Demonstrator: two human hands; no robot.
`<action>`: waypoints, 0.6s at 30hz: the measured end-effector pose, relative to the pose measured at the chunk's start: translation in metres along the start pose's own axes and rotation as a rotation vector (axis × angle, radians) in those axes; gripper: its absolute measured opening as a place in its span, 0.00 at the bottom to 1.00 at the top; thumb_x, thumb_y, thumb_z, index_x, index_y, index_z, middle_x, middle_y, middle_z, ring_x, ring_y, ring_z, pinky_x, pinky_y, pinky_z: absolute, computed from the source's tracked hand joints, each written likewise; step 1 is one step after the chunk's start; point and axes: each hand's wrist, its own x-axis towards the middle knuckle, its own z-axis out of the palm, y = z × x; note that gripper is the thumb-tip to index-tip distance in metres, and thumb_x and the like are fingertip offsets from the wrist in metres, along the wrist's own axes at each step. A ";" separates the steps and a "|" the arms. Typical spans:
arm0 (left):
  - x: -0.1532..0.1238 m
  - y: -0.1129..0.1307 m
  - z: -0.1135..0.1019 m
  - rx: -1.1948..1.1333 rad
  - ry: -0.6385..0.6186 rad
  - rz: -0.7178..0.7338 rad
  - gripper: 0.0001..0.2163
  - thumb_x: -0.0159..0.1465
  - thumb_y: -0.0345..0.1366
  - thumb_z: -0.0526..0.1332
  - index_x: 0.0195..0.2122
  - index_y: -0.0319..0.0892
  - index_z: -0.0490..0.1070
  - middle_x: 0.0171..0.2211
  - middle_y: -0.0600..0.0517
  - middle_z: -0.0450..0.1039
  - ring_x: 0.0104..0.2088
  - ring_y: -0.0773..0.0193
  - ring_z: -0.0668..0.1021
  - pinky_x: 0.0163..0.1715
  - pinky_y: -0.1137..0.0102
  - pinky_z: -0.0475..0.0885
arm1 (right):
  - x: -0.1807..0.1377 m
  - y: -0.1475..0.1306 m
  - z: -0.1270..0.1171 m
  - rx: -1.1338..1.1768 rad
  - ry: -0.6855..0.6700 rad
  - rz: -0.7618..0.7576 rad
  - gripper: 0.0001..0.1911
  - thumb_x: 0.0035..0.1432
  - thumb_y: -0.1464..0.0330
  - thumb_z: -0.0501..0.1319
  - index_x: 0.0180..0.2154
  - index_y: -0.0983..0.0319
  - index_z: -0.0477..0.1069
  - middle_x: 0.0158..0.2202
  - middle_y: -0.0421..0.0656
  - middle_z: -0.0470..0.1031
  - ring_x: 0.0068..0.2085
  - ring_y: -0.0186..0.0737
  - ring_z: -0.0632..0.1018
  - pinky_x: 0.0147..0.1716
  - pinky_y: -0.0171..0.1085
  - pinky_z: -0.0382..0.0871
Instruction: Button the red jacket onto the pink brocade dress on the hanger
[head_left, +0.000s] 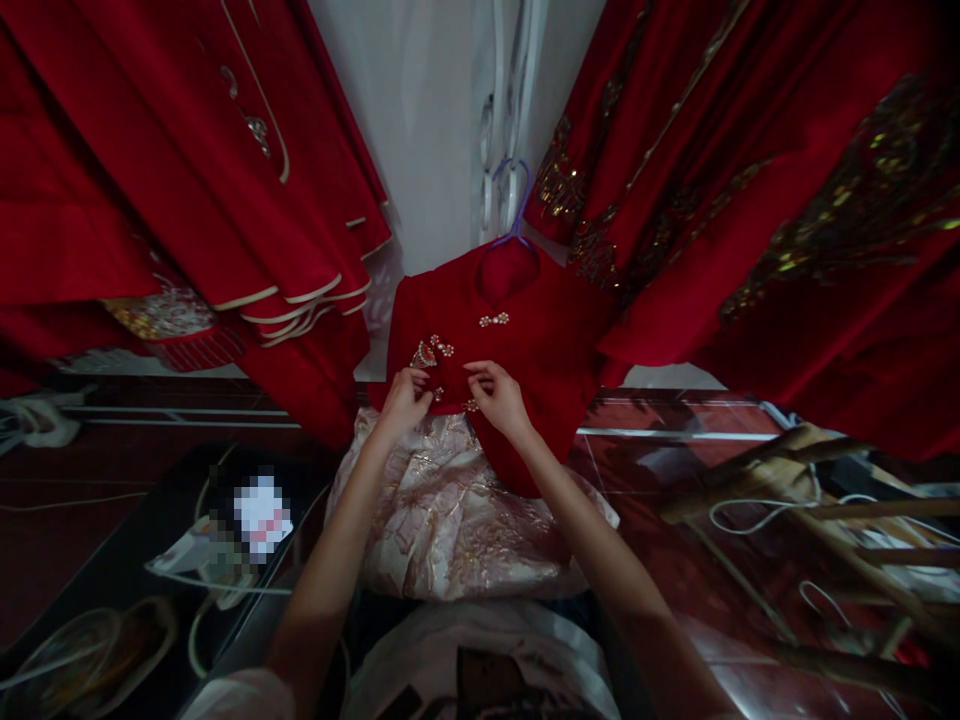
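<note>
Spreading across your lap and on toward the far white door, the red top [540,350] lies front up, its lower part over a patterned cloth [450,510]. Your left hand [406,404] is at its left side, fingers curled just beside the beaded ornament [424,354]; your right hand [498,402] bends over the middle, close to a small clasp [472,405]. Whether either set of fingers grips the fabric or hovers over it, you cannot tell from this angle.

To work well here, support the fabric from beneath, pinch the clasps by their bases rather than the beads, and watch that the front doesn't pucker; the dim light calls for care. The clasp near the collar [493,320] is a handy guide for lining up the front.

A purple hanger [517,230] stands at the far neck opening, between red garments on the left [262,210] and on the right [750,210].

Near left, the dark desk [142,530] carries a round container [171,618]; its brownish contents are too blurred to name. Right, a wooden frame [739,485] has white cords and pale, papery items about it.
</note>
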 end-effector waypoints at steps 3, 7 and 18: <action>-0.028 -0.001 0.002 0.079 -0.044 0.008 0.11 0.50 0.26 0.62 0.36 0.42 0.67 0.34 0.50 0.70 0.33 0.63 0.74 0.36 0.65 0.72 | -0.025 0.001 -0.008 -0.128 -0.030 0.001 0.12 0.54 0.73 0.60 0.42 0.61 0.72 0.37 0.43 0.73 0.32 0.33 0.75 0.34 0.34 0.73; -0.049 0.006 0.016 0.016 -0.100 0.015 0.13 0.52 0.26 0.61 0.38 0.43 0.65 0.32 0.53 0.71 0.31 0.65 0.75 0.34 0.68 0.71 | -0.043 0.000 -0.007 -0.287 -0.079 0.003 0.15 0.49 0.75 0.63 0.42 0.61 0.69 0.39 0.44 0.70 0.36 0.37 0.74 0.39 0.38 0.72; -0.041 0.012 0.025 -0.010 -0.044 0.030 0.05 0.57 0.31 0.61 0.36 0.43 0.70 0.33 0.50 0.74 0.31 0.64 0.77 0.35 0.67 0.73 | -0.043 0.002 -0.009 -0.433 0.004 0.044 0.10 0.47 0.73 0.60 0.34 0.59 0.64 0.32 0.40 0.70 0.31 0.37 0.73 0.31 0.34 0.66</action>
